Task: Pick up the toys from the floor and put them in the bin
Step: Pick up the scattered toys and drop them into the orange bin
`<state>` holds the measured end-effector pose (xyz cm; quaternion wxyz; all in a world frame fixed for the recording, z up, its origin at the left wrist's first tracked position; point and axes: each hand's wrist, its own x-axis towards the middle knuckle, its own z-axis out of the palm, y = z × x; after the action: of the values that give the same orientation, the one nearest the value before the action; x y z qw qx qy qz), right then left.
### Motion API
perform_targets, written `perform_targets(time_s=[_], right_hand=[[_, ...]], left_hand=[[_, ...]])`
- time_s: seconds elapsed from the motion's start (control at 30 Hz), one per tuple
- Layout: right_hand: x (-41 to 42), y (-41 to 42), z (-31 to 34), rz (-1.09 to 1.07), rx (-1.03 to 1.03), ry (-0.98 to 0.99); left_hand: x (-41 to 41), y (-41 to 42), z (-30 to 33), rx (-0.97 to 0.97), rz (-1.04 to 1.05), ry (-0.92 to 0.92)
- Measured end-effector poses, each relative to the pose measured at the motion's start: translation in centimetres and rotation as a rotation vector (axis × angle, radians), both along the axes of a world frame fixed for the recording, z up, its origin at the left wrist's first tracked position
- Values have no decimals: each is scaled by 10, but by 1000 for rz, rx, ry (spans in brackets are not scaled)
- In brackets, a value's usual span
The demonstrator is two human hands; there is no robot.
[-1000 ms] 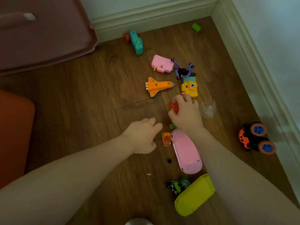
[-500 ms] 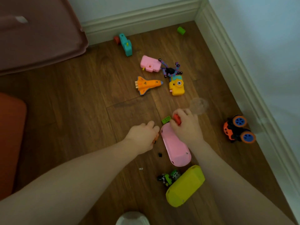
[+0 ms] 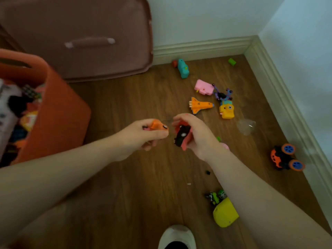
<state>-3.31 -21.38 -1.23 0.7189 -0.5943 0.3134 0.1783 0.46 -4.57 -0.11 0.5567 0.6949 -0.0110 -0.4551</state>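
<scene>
My left hand [image 3: 143,134] is closed around a small orange toy car [image 3: 157,125], held above the floor. Just right of it, my right hand [image 3: 196,137] grips a red toy with a black underside [image 3: 181,136]. The orange bin [image 3: 61,114] stands at the left, with several toys inside. On the wooden floor lie an orange shuttle [image 3: 200,106], a pink camera [image 3: 203,87], a yellow camera [image 3: 226,111], a purple spider toy [image 3: 222,94] and a teal toy [image 3: 183,68]. A pink toy [image 3: 225,146] peeks out behind my right wrist.
A brown case [image 3: 89,42] leans against the back wall. An orange monster truck [image 3: 285,157] sits by the right skirting board. A clear plastic piece [image 3: 246,125], a green block [image 3: 232,62], a green car [image 3: 215,196] and a yellow toy [image 3: 225,212] lie around. My shoe [image 3: 177,236] is below.
Both hands have risen from the floor, the left with the orange car and the right with the red toy. The view has swung left, bringing the orange bin into sight.
</scene>
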Motion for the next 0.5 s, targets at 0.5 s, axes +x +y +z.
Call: perform_targets(time_s=[0.5], right_hand=[[105, 250, 102, 76, 253, -7]], left_hand=[[82, 230, 83, 711, -66, -1013]])
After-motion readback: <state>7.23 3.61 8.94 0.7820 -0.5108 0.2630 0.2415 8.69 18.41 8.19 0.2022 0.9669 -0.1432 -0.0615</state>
